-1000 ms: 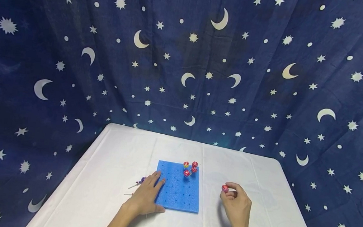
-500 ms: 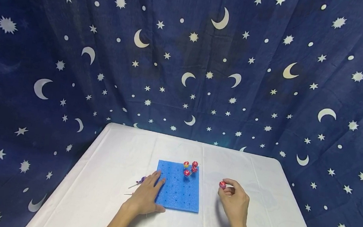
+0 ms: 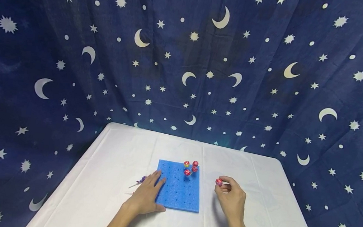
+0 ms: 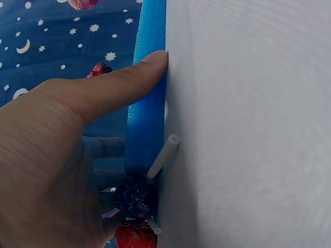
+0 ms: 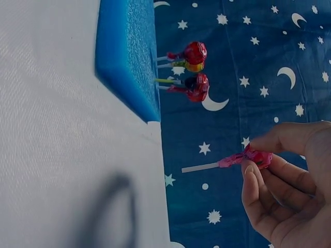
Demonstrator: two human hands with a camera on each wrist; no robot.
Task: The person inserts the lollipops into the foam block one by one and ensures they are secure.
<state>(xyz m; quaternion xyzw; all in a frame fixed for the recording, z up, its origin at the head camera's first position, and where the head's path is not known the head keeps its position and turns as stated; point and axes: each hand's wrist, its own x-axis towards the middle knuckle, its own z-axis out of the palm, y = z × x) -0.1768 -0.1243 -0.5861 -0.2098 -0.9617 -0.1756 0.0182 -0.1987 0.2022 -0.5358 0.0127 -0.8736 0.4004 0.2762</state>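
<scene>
My right hand [image 3: 231, 200] pinches a red-and-pink wrapped lollipop [image 5: 257, 157] by its head, above the table to the right of the foam. The lollipop's white stick points down at the table. A blue foam block [image 3: 178, 192] with rows of small holes lies flat. Several lollipops [image 5: 196, 88] in red and yellow wrappers stand in its far right corner. Across the block's left edge rests my left hand [image 3: 145, 197], fingers spread and thumb at the near side. Beside that hand lie a purple-wrapped lollipop [image 4: 135, 196] and a red one [image 4: 135, 236], partly hidden by it.
A white cloth covers the table [image 3: 126, 148]. Behind and around it hangs a dark blue curtain [image 3: 169, 108] with moons and stars. White lollipop sticks [image 3: 128, 194] poke out left of my left hand.
My right hand has moved left and slightly away from me, bringing the lollipop closer to the foam block. My left hand and the standing lollipops stay where they were.
</scene>
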